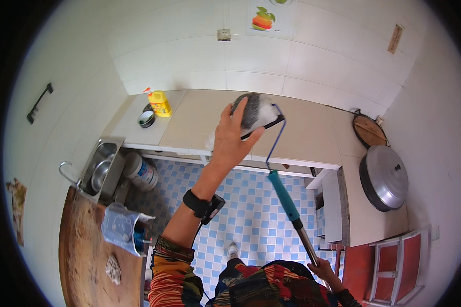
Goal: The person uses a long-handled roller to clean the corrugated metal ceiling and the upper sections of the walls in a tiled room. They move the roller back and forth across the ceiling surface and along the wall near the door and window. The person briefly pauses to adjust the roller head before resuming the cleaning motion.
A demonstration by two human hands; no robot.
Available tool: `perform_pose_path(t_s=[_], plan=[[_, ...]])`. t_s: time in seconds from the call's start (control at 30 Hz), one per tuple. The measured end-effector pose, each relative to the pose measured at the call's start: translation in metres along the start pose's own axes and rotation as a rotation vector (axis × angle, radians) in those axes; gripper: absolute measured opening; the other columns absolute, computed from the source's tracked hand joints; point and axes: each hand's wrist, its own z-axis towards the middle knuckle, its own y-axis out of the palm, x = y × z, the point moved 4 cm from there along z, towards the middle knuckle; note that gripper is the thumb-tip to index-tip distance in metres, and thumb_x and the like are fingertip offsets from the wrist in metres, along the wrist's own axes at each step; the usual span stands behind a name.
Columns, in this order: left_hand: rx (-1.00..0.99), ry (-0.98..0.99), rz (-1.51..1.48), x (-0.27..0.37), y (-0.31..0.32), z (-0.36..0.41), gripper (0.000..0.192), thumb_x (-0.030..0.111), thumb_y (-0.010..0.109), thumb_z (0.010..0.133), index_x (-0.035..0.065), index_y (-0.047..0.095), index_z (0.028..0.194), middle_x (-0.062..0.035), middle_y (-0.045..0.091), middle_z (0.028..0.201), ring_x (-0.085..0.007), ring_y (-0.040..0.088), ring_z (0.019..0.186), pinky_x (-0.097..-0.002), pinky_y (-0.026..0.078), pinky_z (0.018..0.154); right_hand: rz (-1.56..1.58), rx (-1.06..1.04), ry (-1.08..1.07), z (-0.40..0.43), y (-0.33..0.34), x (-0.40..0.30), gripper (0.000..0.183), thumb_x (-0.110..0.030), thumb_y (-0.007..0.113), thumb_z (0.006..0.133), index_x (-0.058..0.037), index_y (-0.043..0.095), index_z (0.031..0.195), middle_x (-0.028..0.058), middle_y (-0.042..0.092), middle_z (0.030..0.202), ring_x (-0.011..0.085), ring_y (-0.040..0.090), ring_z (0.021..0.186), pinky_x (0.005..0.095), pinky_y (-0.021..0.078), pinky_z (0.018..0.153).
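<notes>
My left hand [232, 134] is spread on a fluffy grey and white roller head [258, 109], with its thumb near the black bar along the head's lower edge. A bent blue metal frame [275, 144] joins the head to a teal grip [284, 195] on a metal pole [306, 241]. My right hand [324, 270] is closed around the pole's lower part, close to my body. The roller head is held above the beige countertop [192, 122]; whether it touches the counter cannot be told. My palm hides part of the head.
A yellow pump bottle [160, 103] and small bowl [146, 119] stand back left. A steel sink [100, 169], bucket [142, 172] and wooden table [84, 245] with a plastic bag [119, 228] lie left. A lidded pan [386, 176] and round wooden board [368, 128] stand right.
</notes>
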Motion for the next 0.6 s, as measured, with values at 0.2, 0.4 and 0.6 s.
perform_pose_path(t_s=[0.2, 0.4, 0.6], plan=[[-0.08, -0.107, -0.123, -0.08, 0.009, 0.022, 0.06, 0.014, 0.07, 0.071, 0.0084, 0.044, 0.124, -0.016, 0.047, 0.108, -0.0253, 0.053, 0.09, -0.0301, 0.045, 0.078, -0.056, 0.132, 0.053, 0.014, 0.015, -0.017, 0.031, -0.028, 0.067, 0.075, 0.0, 0.053, 0.073, 0.0097, 0.048, 0.052, 0.0141, 0.046, 0.048, 0.0318, 0.04, 0.047], [-0.076, -0.133, -0.455, -0.129, 0.026, 0.043, 0.037, 0.007, 0.064, 0.075, 0.0055, 0.056, 0.111, -0.0082, 0.056, 0.081, -0.0184, 0.056, 0.074, -0.0253, 0.046, 0.07, -0.084, 0.099, 0.083, 0.021, 0.035, -0.024, 0.032, -0.027, 0.066, 0.076, -0.0006, 0.05, 0.071, 0.0088, 0.044, 0.052, 0.0134, 0.037, 0.05, 0.0322, 0.037, 0.047], [-0.032, -0.848, -1.06, -0.159, 0.075, 0.064, 0.019, 0.021, 0.056, 0.085, 0.0034, 0.057, 0.079, -0.0033, 0.056, 0.064, -0.0066, 0.045, 0.05, -0.0204, 0.04, 0.047, 0.027, 0.177, -0.006, 0.04, 0.036, 0.002, 0.027, -0.022, 0.067, 0.074, -0.0012, 0.051, 0.069, 0.0047, 0.039, 0.05, 0.0091, 0.035, 0.052, 0.0291, 0.0349, 0.046]])
